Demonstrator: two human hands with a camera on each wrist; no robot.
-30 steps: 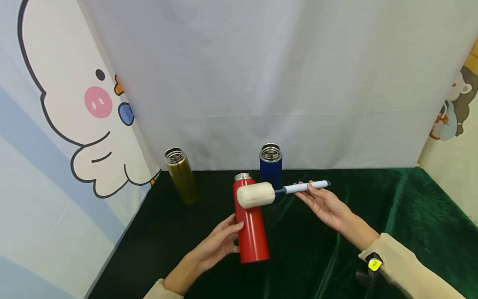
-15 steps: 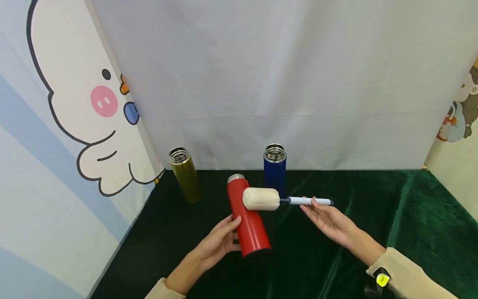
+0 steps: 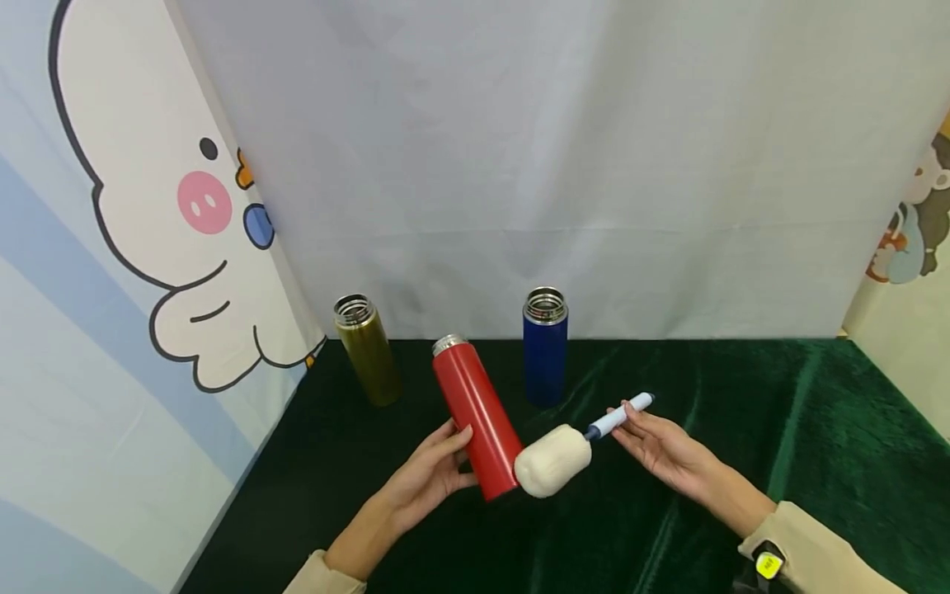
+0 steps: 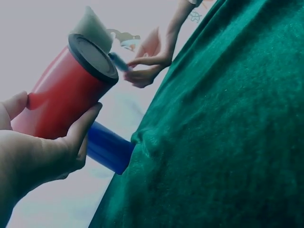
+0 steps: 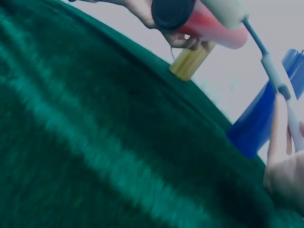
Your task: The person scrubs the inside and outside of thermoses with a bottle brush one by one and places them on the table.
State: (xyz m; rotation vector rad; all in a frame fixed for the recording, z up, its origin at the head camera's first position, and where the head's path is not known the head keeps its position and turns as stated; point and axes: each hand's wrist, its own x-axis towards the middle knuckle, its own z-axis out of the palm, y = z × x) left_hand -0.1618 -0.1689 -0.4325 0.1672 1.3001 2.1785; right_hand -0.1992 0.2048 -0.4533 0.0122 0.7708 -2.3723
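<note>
My left hand (image 3: 426, 478) grips a red bottle (image 3: 478, 417) around its lower half, raised above the table and tilted with its open metal mouth up and leftward. In my right hand (image 3: 664, 450) is a bottle brush (image 3: 552, 462), its pale handle (image 3: 623, 415) pinched between thumb and fingers. The brush's cream sponge head points down and left, overlapping the red bottle's lower right side in the head view. From the left wrist view, the bottle's dark-rimmed base (image 4: 93, 57) faces the camera with the sponge head (image 4: 90, 29) behind it.
A gold bottle (image 3: 369, 355) without a lid stands at the back left of the table. Further right, a blue bottle (image 3: 545, 351), also lidless, stands behind the brush. Dark green cloth (image 3: 750, 412) covers the table, and a pale curtain (image 3: 594, 165) hangs along its back edge.
The red bottle has tilted further, its mouth swinging left. The brush's head has dropped from in front of the bottle's upper body to beside its base, its handle end now angled up.
</note>
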